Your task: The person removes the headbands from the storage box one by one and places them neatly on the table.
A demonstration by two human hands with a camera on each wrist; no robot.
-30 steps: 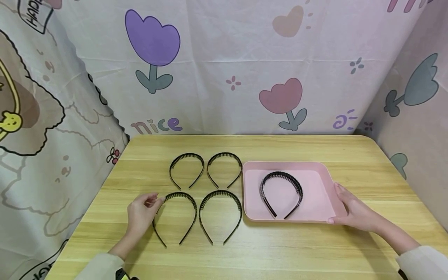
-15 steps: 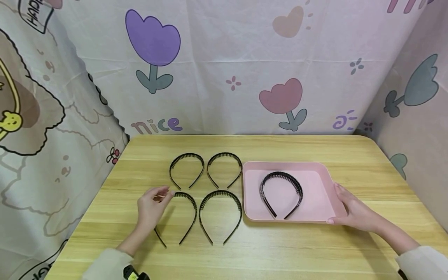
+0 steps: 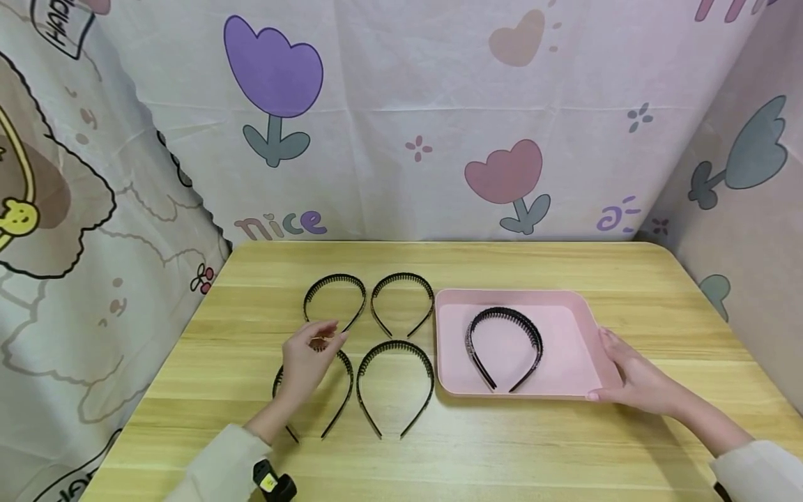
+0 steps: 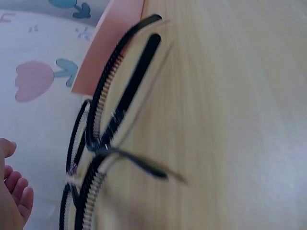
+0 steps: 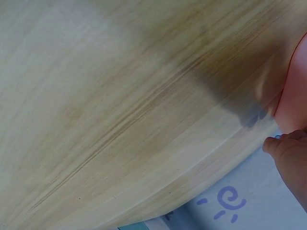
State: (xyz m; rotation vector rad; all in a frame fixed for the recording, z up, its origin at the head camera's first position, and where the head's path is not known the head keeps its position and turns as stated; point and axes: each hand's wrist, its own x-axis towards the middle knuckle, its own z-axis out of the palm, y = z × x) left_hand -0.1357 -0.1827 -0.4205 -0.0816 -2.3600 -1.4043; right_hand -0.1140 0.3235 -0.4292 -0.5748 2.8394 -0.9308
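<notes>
My left hand [image 3: 311,359] hovers over the near left black toothed headband [image 3: 350,383] and hides part of its arch; its fingers are loosely bent with nothing between them. In the left wrist view that hand [image 4: 15,201] is at the left edge, apart from the headbands. Beside it lie the near right headband [image 3: 395,345], the far left headband [image 3: 335,277] and the far right headband [image 3: 403,277], all with ends toward me. My right hand [image 3: 636,376] grips the right end of a pink tray [image 3: 571,348]. A thicker-looking black headband [image 3: 505,314] lies inside the tray.
Everything lies on a light wooden table [image 3: 502,446]. A printed cloth [image 3: 389,84] hangs behind the table and along both sides. The tray's left wall stands right next to the two right-hand headbands.
My left hand has moved right and slightly away from me, from the near left headband's left side to above its arch. The right hand, tray and headbands have stayed put.
</notes>
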